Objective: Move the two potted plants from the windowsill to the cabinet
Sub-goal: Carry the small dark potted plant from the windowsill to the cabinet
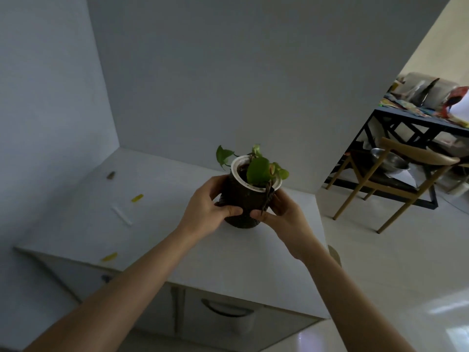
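**Q:** State of each grip?

**A:** The left grip (208, 207) and the right grip (281, 212) both curl round the small green-leaved potted plant in its dark, dimpled, tapering pot (243, 201). The thumbs nearly meet on the near side and the fingers wrap the flanks.

**Q:** Why two grips?

**A:** Judgement: opposed pressure holds the pot upright, so the soil and the white liner rim (236, 165) sit level. The textured wall should resist slipping.

**Q:** Location of the plant?

**A:** At the right part of the smooth white cabinet top (177, 237). Whether its base touches the surface cannot be confirmed.

**Q:** Obstructions?

**A:** Two yellow scraps (137, 198) lie well apart to the left. The second plant is not in view.
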`<act>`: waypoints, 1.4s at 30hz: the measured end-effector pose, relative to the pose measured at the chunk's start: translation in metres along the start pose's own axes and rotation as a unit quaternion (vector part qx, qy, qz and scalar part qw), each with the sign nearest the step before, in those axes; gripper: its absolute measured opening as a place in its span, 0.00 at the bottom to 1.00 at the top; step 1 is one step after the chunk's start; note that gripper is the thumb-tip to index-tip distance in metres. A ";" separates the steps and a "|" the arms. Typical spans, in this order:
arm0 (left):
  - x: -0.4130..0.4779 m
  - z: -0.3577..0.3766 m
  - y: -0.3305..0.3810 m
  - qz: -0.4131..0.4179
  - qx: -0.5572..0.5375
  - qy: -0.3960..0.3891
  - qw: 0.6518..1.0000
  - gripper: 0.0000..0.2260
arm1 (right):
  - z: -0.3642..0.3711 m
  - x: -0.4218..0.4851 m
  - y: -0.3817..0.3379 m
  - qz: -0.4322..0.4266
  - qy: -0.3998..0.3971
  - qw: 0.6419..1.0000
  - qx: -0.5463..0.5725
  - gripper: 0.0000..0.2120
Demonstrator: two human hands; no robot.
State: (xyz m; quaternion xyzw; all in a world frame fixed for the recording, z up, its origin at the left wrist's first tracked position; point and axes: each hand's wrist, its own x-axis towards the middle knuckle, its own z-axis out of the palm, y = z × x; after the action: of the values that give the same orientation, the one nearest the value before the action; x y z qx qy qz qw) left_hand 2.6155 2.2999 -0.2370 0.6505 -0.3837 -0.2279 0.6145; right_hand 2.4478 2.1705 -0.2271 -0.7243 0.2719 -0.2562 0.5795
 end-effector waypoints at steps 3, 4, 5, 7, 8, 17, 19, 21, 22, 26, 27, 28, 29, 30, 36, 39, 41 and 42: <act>-0.004 0.002 -0.016 -0.013 0.001 0.003 1.000 0.31 | 0.006 -0.004 0.016 0.003 0.003 1.000 -0.002 0.31; -0.005 0.002 -0.019 -0.017 0.002 0.002 1.000 0.31 | 0.007 -0.004 0.021 0.005 0.004 1.000 0.001 0.31; -0.006 0.002 -0.022 -0.019 0.004 0.001 1.000 0.31 | 0.008 -0.004 0.024 0.005 0.004 1.000 0.003 0.31; -0.007 0.002 -0.025 -0.020 0.005 0.002 1.000 0.31 | 0.009 -0.005 0.026 0.002 0.004 1.000 0.002 0.31; -0.008 0.003 -0.025 -0.021 0.006 0.003 1.000 0.31 | 0.009 -0.005 0.027 0.002 0.005 1.000 0.000 0.32; -0.007 0.003 -0.026 -0.030 0.011 -0.006 0.999 0.31 | 0.011 -0.004 0.031 -0.001 0.014 1.000 -0.014 0.32; -0.007 0.001 -0.028 -0.033 0.016 -0.010 0.999 0.31 | 0.013 -0.005 0.032 0.003 0.011 1.000 -0.015 0.32; -0.008 0.001 -0.031 -0.039 0.020 -0.010 0.999 0.31 | 0.012 -0.005 0.033 0.005 0.009 1.000 -0.010 0.33; -0.008 0.001 -0.032 -0.041 0.022 -0.010 0.999 0.31 | 0.012 -0.006 0.034 0.005 0.008 1.000 -0.005 0.33; -0.009 -0.001 -0.023 -0.046 0.054 -0.040 0.997 0.33 | 0.013 -0.009 0.025 0.016 -0.015 1.000 -0.013 0.35; -0.008 -0.004 -0.015 -0.050 0.064 -0.058 0.995 0.35 | 0.012 -0.011 0.019 0.018 -0.022 0.999 -0.020 0.36; -0.005 -0.007 -0.005 -0.055 0.071 -0.075 0.993 0.37 | 0.010 -0.011 0.012 0.017 -0.025 0.999 -0.032 0.36; -0.002 -0.012 0.007 -0.064 0.078 -0.089 0.991 0.39 | 0.007 -0.012 0.003 0.015 -0.026 0.999 -0.044 0.37; 0.001 -0.017 0.020 -0.074 0.088 -0.096 0.989 0.42 | 0.004 -0.013 -0.007 0.014 -0.028 0.998 -0.055 0.39; 0.003 -0.039 0.094 -0.090 0.094 -0.084 0.988 0.40 | -0.013 -0.033 -0.077 0.053 -0.015 0.997 -0.062 0.43; 0.003 -0.042 0.145 -0.078 0.090 -0.085 0.989 0.38 | -0.025 -0.049 -0.123 0.071 0.007 0.996 -0.054 0.45; 0.005 -0.044 0.181 -0.065 0.081 -0.088 0.991 0.38 | -0.033 -0.057 -0.157 0.070 0.017 0.996 -0.049 0.46; 0.006 -0.045 0.200 -0.058 0.075 -0.089 0.991 0.37 | -0.036 -0.061 -0.175 0.064 0.021 0.997 -0.045 0.47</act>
State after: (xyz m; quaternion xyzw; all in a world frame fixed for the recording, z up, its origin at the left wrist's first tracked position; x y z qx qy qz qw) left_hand 2.6099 2.3335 -0.0345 0.6936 -0.4140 -0.2905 0.5130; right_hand 2.3960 2.2196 -0.0527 -0.7253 0.3409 -0.2212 0.5556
